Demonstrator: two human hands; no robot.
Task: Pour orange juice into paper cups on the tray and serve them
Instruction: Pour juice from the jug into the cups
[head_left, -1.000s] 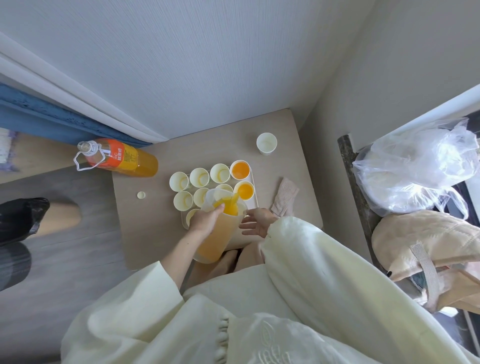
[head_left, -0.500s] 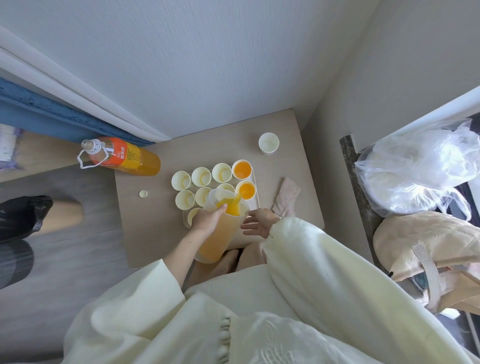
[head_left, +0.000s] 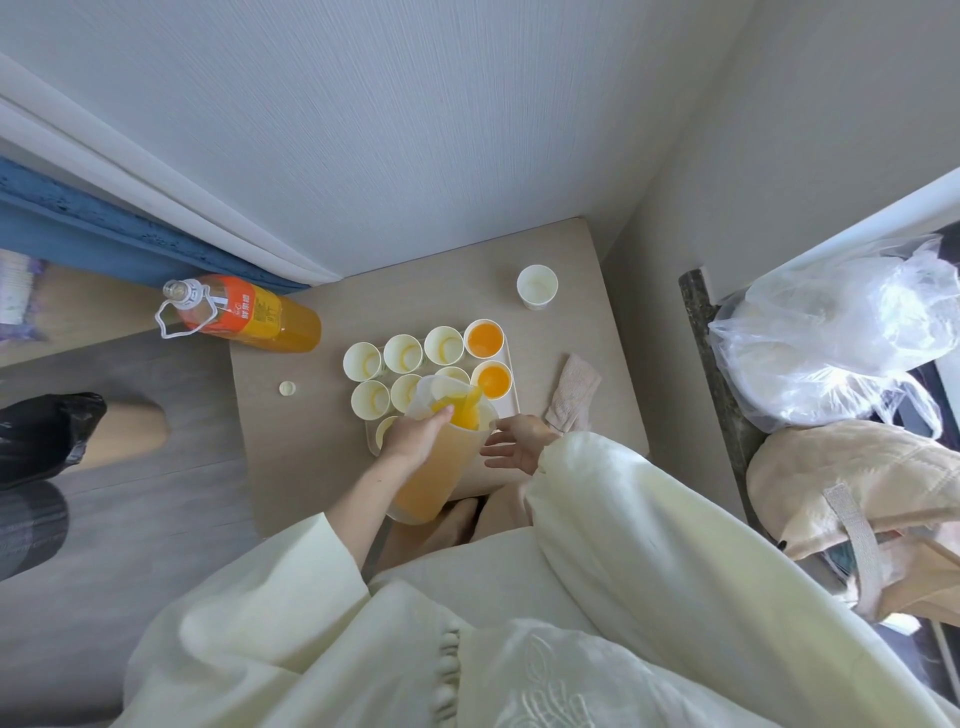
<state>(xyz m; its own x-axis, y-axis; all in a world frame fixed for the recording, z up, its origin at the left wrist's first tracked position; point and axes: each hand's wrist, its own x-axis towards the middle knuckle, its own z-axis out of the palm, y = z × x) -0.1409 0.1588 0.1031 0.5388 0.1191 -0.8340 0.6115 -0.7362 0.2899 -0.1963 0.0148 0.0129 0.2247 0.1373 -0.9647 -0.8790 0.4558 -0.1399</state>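
My left hand (head_left: 415, 434) grips a clear plastic jug (head_left: 441, 457) of orange juice, tilted forward over the tray (head_left: 511, 387). Juice sits at the jug's spout above the cups. Several white paper cups stand on the tray; two at the right hold juice, one at the back (head_left: 484, 339) and one in front of it (head_left: 492, 379). The others, such as the cup at the far left (head_left: 362, 361), look empty. My right hand (head_left: 517, 444) hovers open beside the jug, palm up, touching nothing. The jug hides some of the near cups.
A large juice bottle (head_left: 244, 317) stands uncapped at the table's back left, its cap (head_left: 287, 388) lying on the table. A lone paper cup (head_left: 537, 287) stands at the back right. A folded cloth (head_left: 574, 392) lies right of the tray. Bags sit at right.
The jug has stayed tilted over the cups with the juice at its spout. My right hand has drawn slightly away from the jug.
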